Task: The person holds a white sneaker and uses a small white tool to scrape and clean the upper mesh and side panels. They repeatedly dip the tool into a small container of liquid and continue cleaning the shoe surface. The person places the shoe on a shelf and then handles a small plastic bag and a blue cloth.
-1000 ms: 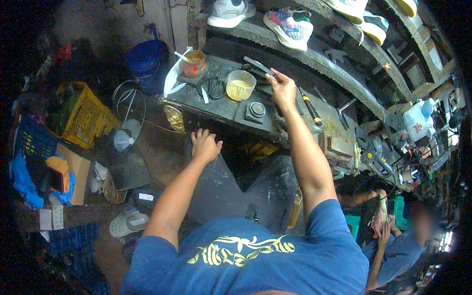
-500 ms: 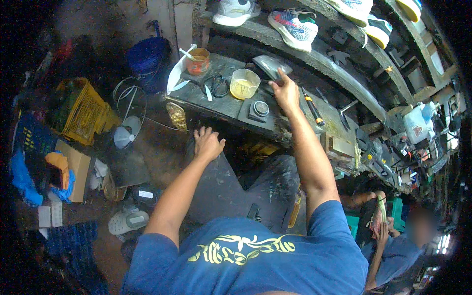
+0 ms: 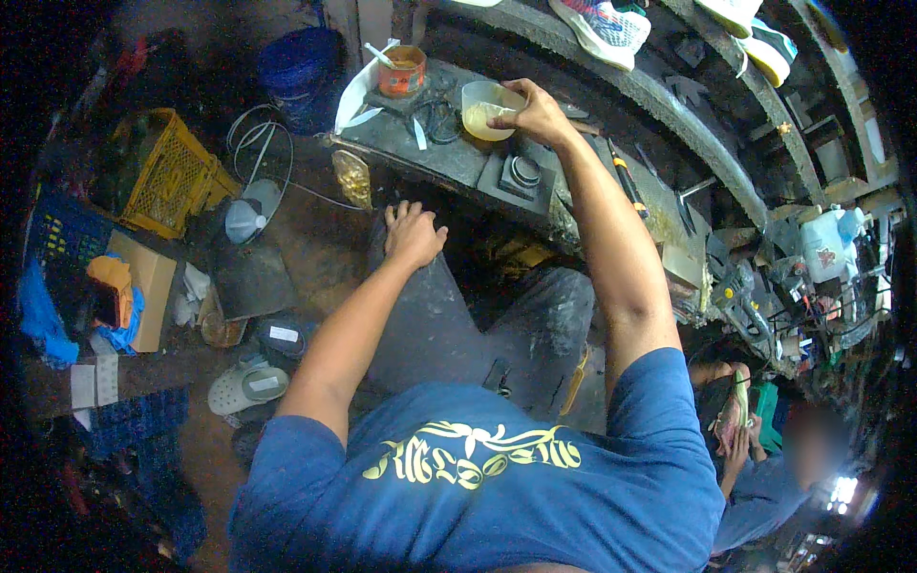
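My right hand (image 3: 537, 113) pinches the rim of a clear plastic tub (image 3: 484, 122) with a yellowish substance in it, near the back of the workbench (image 3: 458, 164). Its thumb lies at the tub's opening and the fingers curl behind the rim. My left hand (image 3: 415, 235) holds nothing and rests palm down on my dark trouser leg (image 3: 420, 306), fingers apart. In front of the tub sits a small round tin (image 3: 524, 171) on a dark flat block. Scissors (image 3: 441, 124) with dark handles lie left of the tub, close to an orange-red can (image 3: 402, 73).
A screwdriver (image 3: 626, 181) lies on the bench right of my forearm. Shoes (image 3: 604, 33) stand on racks above. At left are a yellow crate (image 3: 158, 186), a blue bucket (image 3: 301, 69) and a fan-like wire loop (image 3: 260, 143). Another person (image 3: 764, 501) works at lower right.
My right hand has moved left from beside the tub and taken hold of its rim. My left hand stays on my leg. The whole view has shifted slightly.
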### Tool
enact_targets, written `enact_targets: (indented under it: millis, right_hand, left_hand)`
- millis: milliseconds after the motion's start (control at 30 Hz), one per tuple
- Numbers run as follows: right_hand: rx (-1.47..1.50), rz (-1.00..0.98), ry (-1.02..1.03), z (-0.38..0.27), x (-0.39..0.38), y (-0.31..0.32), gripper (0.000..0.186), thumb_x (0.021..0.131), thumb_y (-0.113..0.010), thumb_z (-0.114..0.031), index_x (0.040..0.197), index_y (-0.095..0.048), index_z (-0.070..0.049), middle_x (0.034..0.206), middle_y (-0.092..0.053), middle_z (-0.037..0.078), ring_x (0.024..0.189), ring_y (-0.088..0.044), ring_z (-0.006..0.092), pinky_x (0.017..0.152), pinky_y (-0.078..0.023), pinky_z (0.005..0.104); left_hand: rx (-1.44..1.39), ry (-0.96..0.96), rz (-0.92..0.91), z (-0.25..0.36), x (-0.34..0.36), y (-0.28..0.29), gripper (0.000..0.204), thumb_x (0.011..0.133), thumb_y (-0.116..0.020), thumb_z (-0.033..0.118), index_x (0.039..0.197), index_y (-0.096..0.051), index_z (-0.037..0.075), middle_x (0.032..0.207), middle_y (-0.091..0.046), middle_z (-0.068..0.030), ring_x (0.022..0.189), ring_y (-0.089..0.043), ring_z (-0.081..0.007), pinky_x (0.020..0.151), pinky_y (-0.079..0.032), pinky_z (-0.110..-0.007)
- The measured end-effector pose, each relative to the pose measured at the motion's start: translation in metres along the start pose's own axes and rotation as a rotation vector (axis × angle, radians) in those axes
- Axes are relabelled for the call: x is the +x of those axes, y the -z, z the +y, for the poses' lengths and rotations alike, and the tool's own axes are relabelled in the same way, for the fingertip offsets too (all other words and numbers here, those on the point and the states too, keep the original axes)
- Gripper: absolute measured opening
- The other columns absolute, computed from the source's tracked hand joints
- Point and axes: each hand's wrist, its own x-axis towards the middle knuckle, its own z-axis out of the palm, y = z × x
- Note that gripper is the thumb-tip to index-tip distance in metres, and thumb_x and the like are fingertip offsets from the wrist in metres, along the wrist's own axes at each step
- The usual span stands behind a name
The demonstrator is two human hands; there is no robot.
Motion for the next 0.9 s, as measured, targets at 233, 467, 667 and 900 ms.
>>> enact_targets:
  millis: [233,467,667,900]
  right_hand:
    - [0.141,0.269,0.140,-0.057,-0.053,0.028,0.093,0.065,-0.096,-0.031,0.143,-0.054,-0.004,0.133,-0.067,0.019,0.126,-0.063,0.0308,0.109,-0.048,0.0397]
    - [0.228,0.129,0.264,-0.111,-0.147,-0.028,0.092,0.068,-0.092,-0.021,0.148,-0.047,-0.010,0.131,-0.065,0.019,0.122,-0.063,0.0372,0.104,-0.051,0.0455]
    - [0.308,0.066,0.318,-0.098,-0.189,-0.046,0.105,0.068,-0.095,-0.033,0.154,-0.041,-0.008,0.140,-0.061,0.018,0.125,-0.058,0.0371,0.108,-0.047,0.0442]
    - [-0.229,0.095,0.098,-0.011,-0.188,0.024,0.126,0.063,-0.095,-0.045,0.163,-0.027,-0.008,0.154,-0.050,0.019,0.143,-0.042,0.0410,0.118,-0.031,0.0611]
  left_hand:
    - [-0.649,-0.047,0.408,-0.006,-0.009,0.015,0.066,0.085,-0.082,0.028,0.141,-0.058,0.003,0.141,-0.058,-0.0193,0.133,-0.054,-0.0346,0.120,-0.031,-0.051]
    - [-0.961,-0.296,0.596,0.012,-0.028,0.065,0.125,0.070,-0.097,0.026,0.163,-0.016,0.002,0.151,-0.047,-0.0208,0.138,-0.048,-0.0311,0.116,-0.038,-0.046]
    - [-0.903,-0.243,0.545,-0.001,-0.053,0.081,0.091,0.072,-0.095,0.023,0.144,-0.046,0.000,0.135,-0.060,-0.0147,0.122,-0.061,-0.0263,0.105,-0.050,-0.040]
    - [-0.809,-0.019,0.305,-0.034,-0.063,0.048,0.088,0.071,-0.094,0.024,0.141,-0.048,0.001,0.128,-0.064,-0.0142,0.119,-0.063,-0.0257,0.105,-0.049,-0.040]
